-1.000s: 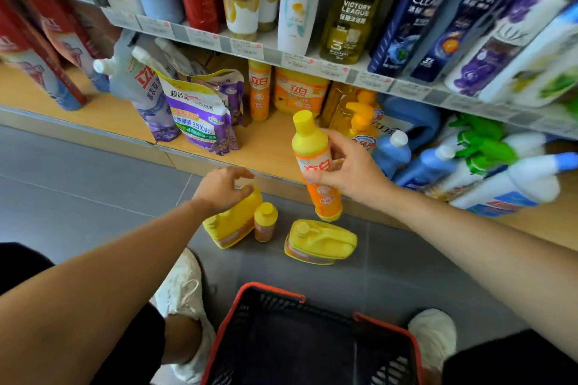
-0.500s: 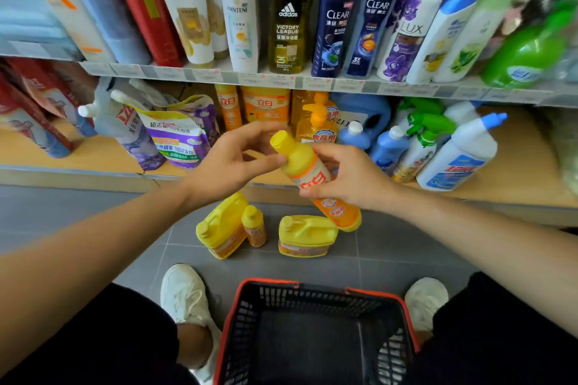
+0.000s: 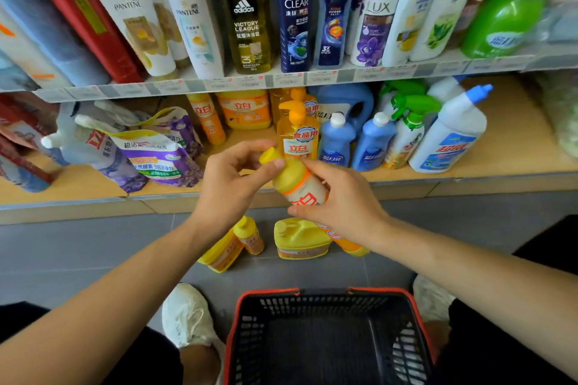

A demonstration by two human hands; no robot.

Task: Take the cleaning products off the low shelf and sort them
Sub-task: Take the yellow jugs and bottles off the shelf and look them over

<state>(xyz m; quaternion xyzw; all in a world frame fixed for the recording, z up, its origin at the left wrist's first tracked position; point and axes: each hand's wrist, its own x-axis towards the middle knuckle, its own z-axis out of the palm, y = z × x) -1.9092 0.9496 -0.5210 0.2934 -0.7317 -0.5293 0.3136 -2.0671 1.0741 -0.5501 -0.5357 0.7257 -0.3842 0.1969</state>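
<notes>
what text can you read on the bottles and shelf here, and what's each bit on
"PANTENE": white bottles
"adidas VICTORY LEAGUE": dark bottle
"CLEAR": dark blue bottles; "3X" on the right one
"LUX": purple-flowered bottle
"立白", "食品用": orange pump bottle
held bottle: red label mostly covered, unreadable
price tags: too blurred to read

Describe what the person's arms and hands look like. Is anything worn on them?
Both arms are bare as far as the picture's edge, and no sleeves show. The left hand and the right hand wear no gloves. I see no ring, watch or bracelet on the fingers or wrists.
</notes>
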